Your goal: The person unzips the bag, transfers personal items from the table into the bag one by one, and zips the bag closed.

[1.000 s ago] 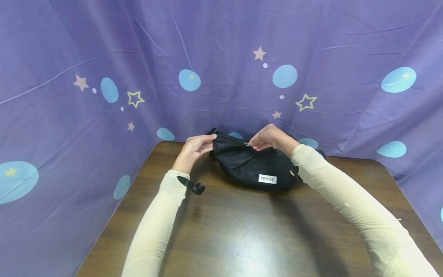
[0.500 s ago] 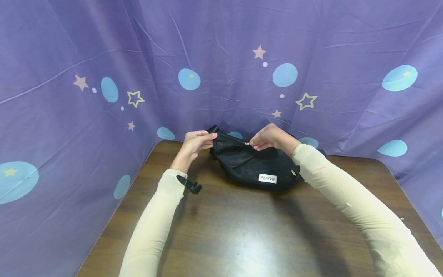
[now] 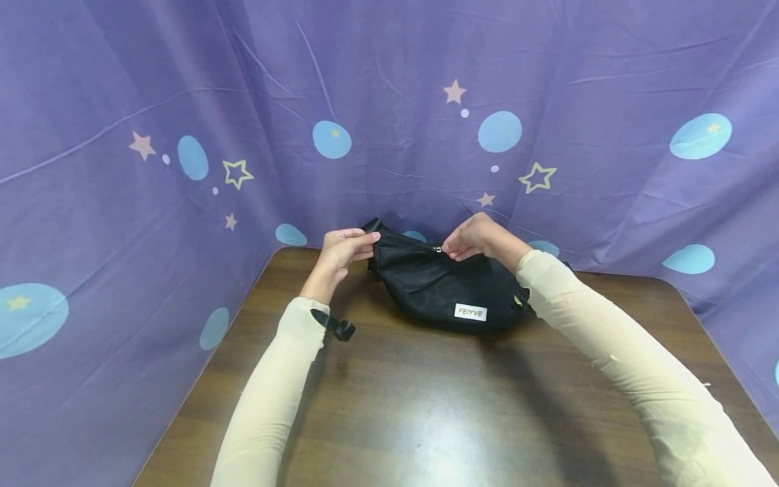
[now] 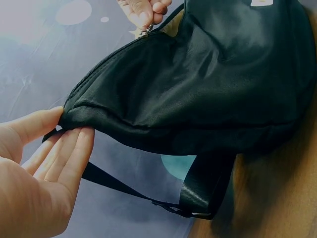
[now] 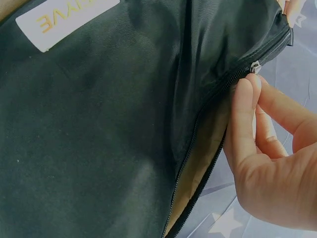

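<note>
A black waist bag (image 3: 438,291) with a white label (image 3: 470,312) stands on the table. My left hand (image 3: 347,253) pinches the bag's upper left corner between thumb and fingers. With thumb and fingertips my right hand (image 3: 475,237) grips the metal zipper pull (image 5: 255,67) on the top edge. Between the pull and my left hand the zipper (image 4: 101,67) runs closed. On the other side of the pull it gapes, and tan lining (image 5: 200,161) shows. A black strap (image 4: 205,186) with a buckle hangs at the bag's left end in the left wrist view.
The brown wooden table (image 3: 389,399) has a purple curtain (image 3: 389,101) with stars and blue ovals around its back and sides. The bag sits close to the back curtain. A black band (image 3: 333,325) is on the left sleeve.
My right hand and the zipper pull have shifted slightly right along the bag's top edge. My left hand has risen a little, keeping hold of the corner.
</note>
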`<state>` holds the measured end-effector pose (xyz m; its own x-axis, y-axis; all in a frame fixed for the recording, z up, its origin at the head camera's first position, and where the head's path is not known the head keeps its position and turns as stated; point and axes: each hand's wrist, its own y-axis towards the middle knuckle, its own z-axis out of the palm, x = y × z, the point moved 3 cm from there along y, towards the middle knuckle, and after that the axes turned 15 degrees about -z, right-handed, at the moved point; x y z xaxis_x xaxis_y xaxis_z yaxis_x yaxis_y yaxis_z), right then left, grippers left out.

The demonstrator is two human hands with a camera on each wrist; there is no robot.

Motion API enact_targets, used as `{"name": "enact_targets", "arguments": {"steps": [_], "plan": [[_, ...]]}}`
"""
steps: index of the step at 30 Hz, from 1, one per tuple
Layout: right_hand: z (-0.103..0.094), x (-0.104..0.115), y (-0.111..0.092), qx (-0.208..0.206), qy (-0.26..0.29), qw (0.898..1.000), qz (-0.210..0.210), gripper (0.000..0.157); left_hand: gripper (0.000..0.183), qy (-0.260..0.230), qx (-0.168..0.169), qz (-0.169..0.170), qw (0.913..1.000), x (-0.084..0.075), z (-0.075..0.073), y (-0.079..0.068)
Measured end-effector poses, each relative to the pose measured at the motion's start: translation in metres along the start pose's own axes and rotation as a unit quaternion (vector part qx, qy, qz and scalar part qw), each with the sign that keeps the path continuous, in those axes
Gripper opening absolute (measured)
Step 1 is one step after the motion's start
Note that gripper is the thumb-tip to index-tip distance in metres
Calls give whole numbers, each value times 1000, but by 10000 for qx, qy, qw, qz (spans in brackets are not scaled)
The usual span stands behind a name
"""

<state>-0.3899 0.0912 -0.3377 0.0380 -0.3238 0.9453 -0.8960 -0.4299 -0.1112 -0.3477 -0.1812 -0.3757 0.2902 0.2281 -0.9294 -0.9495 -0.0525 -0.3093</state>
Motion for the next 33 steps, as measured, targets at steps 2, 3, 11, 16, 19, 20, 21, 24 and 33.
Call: {"name": "enact_targets", "arguments": {"steps": [2, 3, 11, 16, 19, 20, 21, 24, 33], "plan": [[-1, 1, 0, 10, -81, 10000, -36, 8, 23, -36, -28, -5, 10000, 1, -1, 0], [-1, 1, 0, 14, -152, 9999, -58, 9, 22, -60, -47, -7, 10000, 1, -1, 1], [-4, 0, -2, 15, -370, 9992, -159, 17, 22, -200, -51, 12, 9998, 2, -3, 2], [-6, 0, -1, -49, -512, 9985, -211, 19, 23, -167, 1, 27, 9999, 1, -2, 2], [-8, 0, -2, -70, -665, 9975, -218, 18, 24, -225, -25, -9, 9997, 2, -5, 3], [-9, 0, -2, -76, -714, 9972, -214, 17, 24, -255, -38, -29, 9997, 3, -6, 3], [-10, -1, -3, -92, -767, 9968, -202, 16, 24, -280, -47, -41, 9996, 3, -8, 3], [-14, -1, -4, -153, -830, 9963, -168, 16, 24, -312, -37, -57, 9995, 4, -10, 3], [-26, -5, -4, -284, -950, 9948, -223, 18, 25, -339, 34, 71, 9994, 3, -10, 4]]}}
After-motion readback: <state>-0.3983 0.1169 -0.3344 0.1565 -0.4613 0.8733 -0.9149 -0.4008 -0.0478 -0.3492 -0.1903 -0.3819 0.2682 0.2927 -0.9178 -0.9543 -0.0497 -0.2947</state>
